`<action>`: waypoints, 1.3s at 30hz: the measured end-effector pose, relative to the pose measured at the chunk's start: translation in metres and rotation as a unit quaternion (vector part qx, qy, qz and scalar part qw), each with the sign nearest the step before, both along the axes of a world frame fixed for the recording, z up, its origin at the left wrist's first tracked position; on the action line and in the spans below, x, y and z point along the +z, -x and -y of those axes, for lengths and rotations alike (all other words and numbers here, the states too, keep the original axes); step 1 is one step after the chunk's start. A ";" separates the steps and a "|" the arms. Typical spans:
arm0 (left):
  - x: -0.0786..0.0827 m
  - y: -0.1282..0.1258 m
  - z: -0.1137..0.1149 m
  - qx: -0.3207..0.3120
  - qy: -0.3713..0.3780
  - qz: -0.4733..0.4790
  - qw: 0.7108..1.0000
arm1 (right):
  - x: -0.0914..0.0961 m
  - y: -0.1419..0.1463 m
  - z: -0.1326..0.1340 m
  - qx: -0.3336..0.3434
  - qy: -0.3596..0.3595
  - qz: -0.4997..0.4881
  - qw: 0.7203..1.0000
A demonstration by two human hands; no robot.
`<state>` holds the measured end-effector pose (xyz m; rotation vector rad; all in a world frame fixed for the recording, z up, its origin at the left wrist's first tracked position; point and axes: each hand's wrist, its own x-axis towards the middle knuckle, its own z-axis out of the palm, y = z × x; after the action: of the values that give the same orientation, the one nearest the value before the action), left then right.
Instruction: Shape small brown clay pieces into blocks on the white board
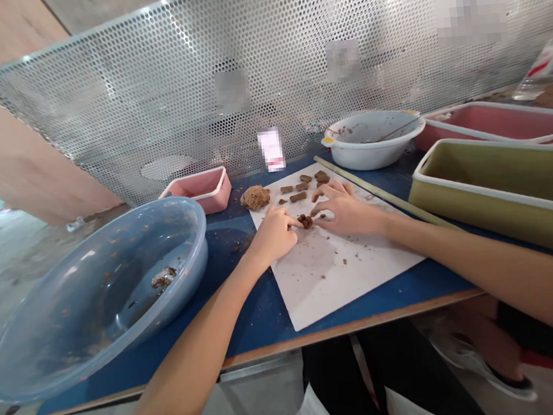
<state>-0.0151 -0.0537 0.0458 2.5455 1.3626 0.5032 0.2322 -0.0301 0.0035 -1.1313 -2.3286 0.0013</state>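
On a white board [307, 289] lies a small clump of brown clay balls [305, 221], between my two hands. My left hand [276, 233] is closed, its index finger reaching to the left side of the clump. From the other side comes my right hand [337, 205], fingers spread and bent, with its lower fingertips close to the clump; whether they touch it I cannot tell. Behind the hands are several short bone-like clay pieces [298, 197]. A rough lump of clay [255, 198] sits at the board's far left edge.
A large blue basin [179, 206] stands left, a small pink tub [217, 193] behind it. Past a pale stick [376, 192] are a white basin [373, 154], a green planter [489, 205] and a pink planter [505, 116]. A perforated metal screen [150, 96] borders the blue table [252, 326].
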 end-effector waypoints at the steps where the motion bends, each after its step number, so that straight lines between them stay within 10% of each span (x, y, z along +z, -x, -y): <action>1: 0.000 0.000 0.000 -0.001 0.001 -0.002 1.000 | -0.002 0.000 0.000 -0.001 0.009 0.000 1.000; 39: 0.002 0.000 -0.001 0.007 -0.002 0.021 1.000 | -0.003 0.020 0.009 -0.037 -0.021 -0.023 0.999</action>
<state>-0.0156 -0.0525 0.0481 2.5155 1.3667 0.5593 0.2121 -0.0394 0.0003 -1.1843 -2.2346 -0.0473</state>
